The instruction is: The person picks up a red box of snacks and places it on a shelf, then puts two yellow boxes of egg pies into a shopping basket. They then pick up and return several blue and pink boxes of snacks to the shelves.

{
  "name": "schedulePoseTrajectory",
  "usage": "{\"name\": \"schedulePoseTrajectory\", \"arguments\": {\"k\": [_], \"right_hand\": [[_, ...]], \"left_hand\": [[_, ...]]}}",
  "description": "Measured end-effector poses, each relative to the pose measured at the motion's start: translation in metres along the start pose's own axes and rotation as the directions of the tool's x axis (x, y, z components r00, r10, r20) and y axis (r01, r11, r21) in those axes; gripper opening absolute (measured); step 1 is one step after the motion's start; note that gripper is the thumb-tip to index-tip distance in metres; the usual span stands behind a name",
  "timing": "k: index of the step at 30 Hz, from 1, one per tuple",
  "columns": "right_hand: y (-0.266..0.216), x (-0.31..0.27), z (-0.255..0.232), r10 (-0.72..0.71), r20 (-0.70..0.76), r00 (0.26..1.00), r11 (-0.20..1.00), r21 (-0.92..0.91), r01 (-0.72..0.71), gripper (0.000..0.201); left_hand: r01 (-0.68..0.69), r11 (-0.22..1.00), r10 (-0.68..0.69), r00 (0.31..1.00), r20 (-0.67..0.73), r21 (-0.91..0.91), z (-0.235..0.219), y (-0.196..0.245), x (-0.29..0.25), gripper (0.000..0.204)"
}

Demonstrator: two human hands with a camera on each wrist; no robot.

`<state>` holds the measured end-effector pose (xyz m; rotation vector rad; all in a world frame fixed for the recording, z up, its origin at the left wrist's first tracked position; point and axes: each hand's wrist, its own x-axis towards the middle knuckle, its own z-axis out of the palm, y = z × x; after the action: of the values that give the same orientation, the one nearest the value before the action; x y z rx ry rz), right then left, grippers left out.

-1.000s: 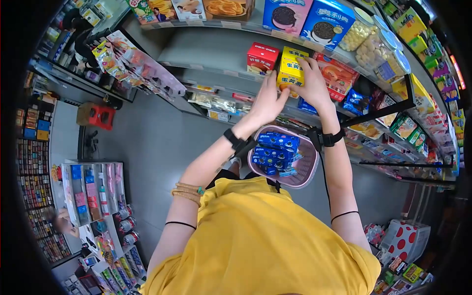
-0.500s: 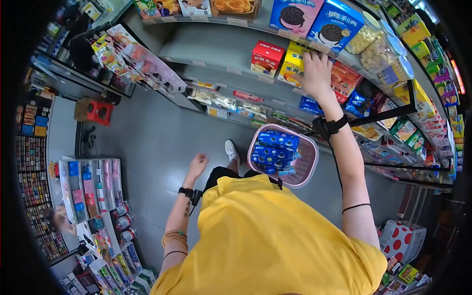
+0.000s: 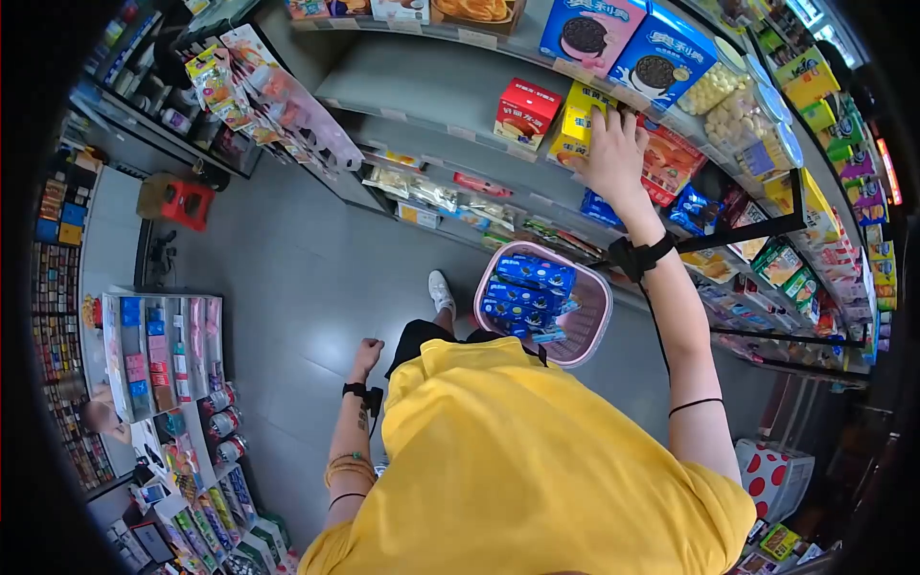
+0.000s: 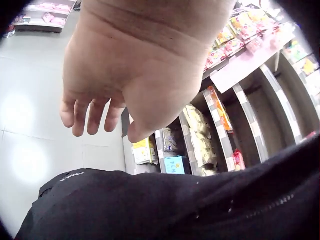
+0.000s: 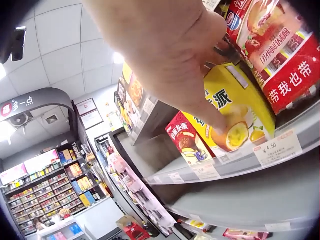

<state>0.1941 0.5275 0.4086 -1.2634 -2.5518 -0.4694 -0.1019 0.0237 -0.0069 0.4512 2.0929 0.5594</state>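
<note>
On the shelf, the yellow boxes (image 3: 572, 126) stand between a red box (image 3: 526, 113) and a larger red package (image 3: 668, 161). My right hand (image 3: 615, 158) lies over the yellow boxes. In the right wrist view, the thumb of that hand (image 5: 170, 60) rests against the front of a yellow box (image 5: 237, 110), and its other fingers reach behind the top, partly hidden. Low at my left side hangs my left hand (image 3: 365, 357), holding nothing; the left wrist view shows this hand (image 4: 135, 75) with its fingers loosely bent above dark clothing.
A pink basket (image 3: 598, 331) holding several blue packages (image 3: 527, 292) stands on the floor below the shelves. Blue and pink boxes (image 3: 661, 59) and clear jars (image 3: 752, 117) line the shelf above. Hanging snack packets (image 3: 218, 88) are at the left, with a display stand (image 3: 153, 355) lower down.
My left hand has left the yellow boxes and dropped to my left side. My right hand has stayed at the yellow boxes, which now stand further back on the shelf.
</note>
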Motion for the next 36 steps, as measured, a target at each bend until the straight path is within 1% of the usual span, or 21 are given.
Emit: {"name": "schedulePoseTrajectory", "arguments": {"k": [2,3,6,7,8,11,14,16,17,20,23,24,26,28,32,36], "right_hand": [[0.002,0.001,0.005,-0.011,-0.051,0.999,0.999,0.044,0.013,0.077],[0.001,0.001,0.004,-0.014,-0.070,0.997,0.998,0.056,0.018,0.079],[-0.002,0.003,0.003,-0.045,-0.119,0.992,0.995,0.081,0.055,0.082],[-0.002,0.007,0.004,-0.070,-0.135,0.988,0.993,0.081,0.082,0.083],[-0.002,0.013,0.006,-0.096,-0.152,0.984,0.991,0.081,0.109,0.083],[0.000,0.030,0.023,-0.136,-0.182,0.974,0.986,0.074,0.151,0.092],[-0.002,0.042,0.018,-0.216,-0.136,0.967,0.975,0.023,0.222,0.107],[0.004,0.053,0.025,-0.198,0.069,0.978,0.980,0.022,0.197,0.113],[0.008,0.057,0.029,-0.183,0.172,0.968,0.983,0.018,0.183,0.116],[0.014,0.066,0.034,-0.198,0.261,0.945,0.980,0.080,0.183,0.118],[0.005,0.068,0.032,-0.119,0.319,0.940,0.992,0.001,0.125,0.116],[0.002,0.067,0.030,-0.102,0.315,0.944,0.994,-0.002,0.108,0.114],[-0.003,0.063,0.024,-0.066,0.303,0.951,0.997,-0.006,0.071,0.112],[-0.004,0.062,0.019,-0.082,0.287,0.954,0.996,-0.006,0.087,0.107],[-0.007,0.061,0.013,-0.110,0.232,0.967,0.993,-0.005,0.114,0.100],[-0.003,0.062,0.012,-0.110,0.223,0.969,0.992,0.090,0.092,0.099]], "left_hand": [[-0.062,0.998,0.062,0.998,-0.023,-0.014,0.000,0.008,0.014,0.047],[-0.098,0.995,0.098,0.995,-0.031,-0.009,-0.006,0.029,0.006,0.047],[-0.156,0.988,0.157,0.984,-0.089,0.009,-0.004,0.032,0.030,0.046],[-0.144,0.989,0.142,0.986,-0.088,-0.016,-0.006,0.047,0.022,0.046],[-0.149,0.989,0.146,0.986,-0.086,-0.021,-0.007,0.053,0.023,0.046],[-0.157,0.987,0.155,0.985,-0.079,-0.031,-0.003,0.056,0.026,0.047],[-0.137,0.989,0.132,0.988,-0.080,-0.053,0.002,0.053,0.026,0.047],[-0.098,0.991,0.093,0.993,-0.068,-0.088,0.007,0.046,0.027,0.047],[-0.079,0.993,0.073,0.995,-0.068,-0.091,0.009,0.042,0.026,0.047],[-0.012,0.994,0.005,0.998,-0.063,-0.113,0.013,0.027,0.024,0.046],[0.058,0.988,-0.064,0.997,-0.042,-0.140,0.018,0.001,0.030,0.047],[0.067,0.988,-0.073,0.997,-0.039,-0.136,0.022,-0.014,0.038,0.047],[0.085,0.989,-0.090,0.995,-0.033,-0.122,0.024,-0.021,0.042,0.047],[0.103,0.989,-0.106,0.994,-0.025,-0.102,0.023,-0.020,0.041,0.048],[0.074,0.985,-0.079,0.996,-0.028,-0.153,0.023,-0.014,0.043,0.048],[0.041,0.985,-0.046,0.998,-0.030,-0.166,0.019,-0.001,0.053,0.047]]}}
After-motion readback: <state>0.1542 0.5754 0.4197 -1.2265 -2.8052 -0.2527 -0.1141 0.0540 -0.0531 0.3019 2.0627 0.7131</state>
